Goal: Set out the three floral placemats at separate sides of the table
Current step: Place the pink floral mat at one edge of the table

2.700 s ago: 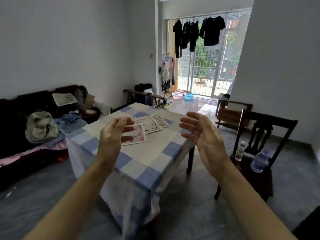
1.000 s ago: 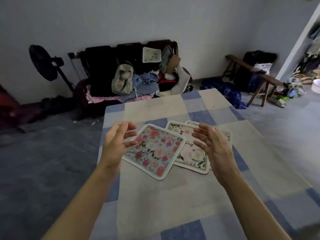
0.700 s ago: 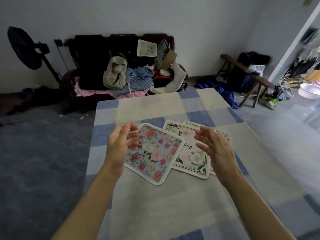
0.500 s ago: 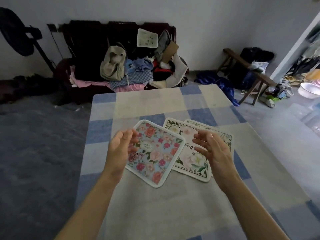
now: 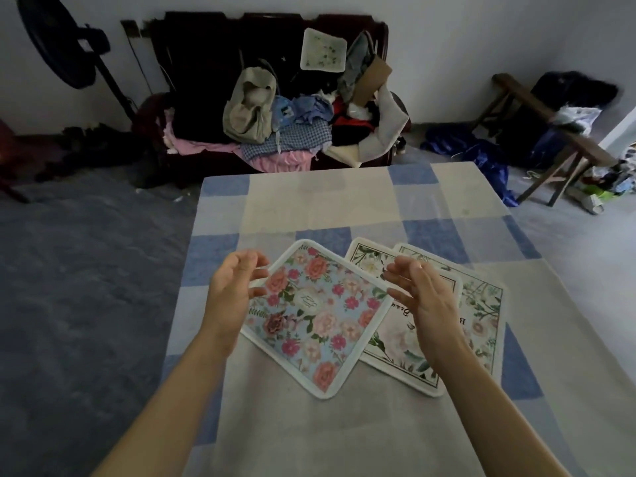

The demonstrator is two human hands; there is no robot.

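Neither grip had hold of anything: the left hand [image 5: 231,293] and the right hand [image 5: 425,298] were both open with fingers loosely curled, palms turned toward each other, raised above the desk [image 5: 309,204].

Between them lay the blue placemat [image 5: 315,316] with pink and red flowers, turned like a diamond. Its left corner sat just under the left hand's fingertips, and its right corner reached to just below the right hand's fingers; whether either hand touched it could not be told.

Under the right hand was the white placemat [image 5: 395,342] with pale flowers and dark lettering, its left edge tucked beneath the blue one. A third placemat [image 5: 485,304] with a green leafy border lay partly under the white one, poking out to the right of that hand. All three overlapped in one fan near the middle of the desk, on a blue and cream checked cloth [image 5: 426,235].

Beyond the far edge stood a dark sofa [image 5: 206,63] heaped with clothes [image 5: 285,132], a fan [image 5: 65,49] to its left, and a wooden bench [image 5: 550,132] to its right.
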